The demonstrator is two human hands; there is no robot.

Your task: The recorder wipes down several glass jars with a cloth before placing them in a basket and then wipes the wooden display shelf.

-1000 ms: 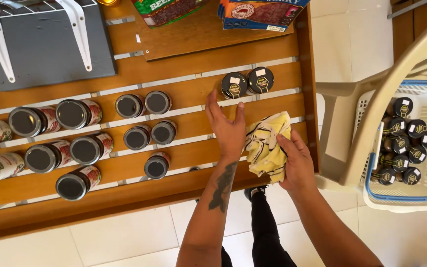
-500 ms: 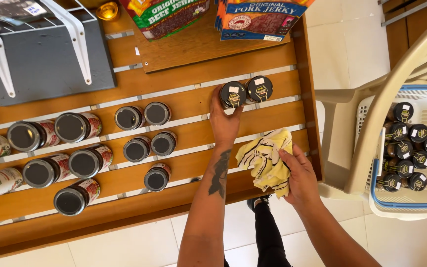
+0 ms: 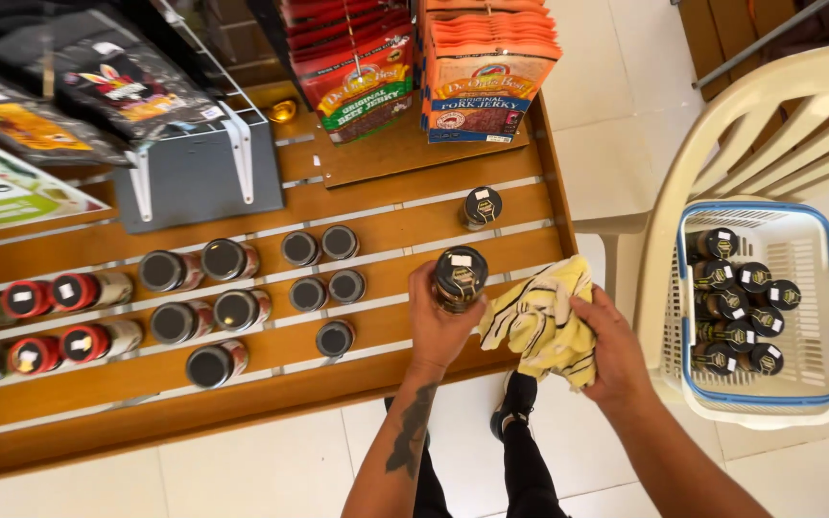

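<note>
so the wooden shelf (image 3: 271, 379) sits right under both hands, right hand (image 3: 610, 341) bunched tight on the yellow cloth (image 3: 537, 321), left hand (image 3: 441, 326) clamped round the dark-lidded jar (image 3: 460, 276); I'd keep that jar upright while wiping, and its label's hidden by fingers.

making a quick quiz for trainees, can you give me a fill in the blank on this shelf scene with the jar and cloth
1. The left hand grips a dark-lidded jar while the right hand holds a ____ cloth.
2. The white basket of jars rests on a plastic ____.
3. One jar stands alone on the wooden ____ above the held jar.

Missing words: yellow; chair; shelf
</note>
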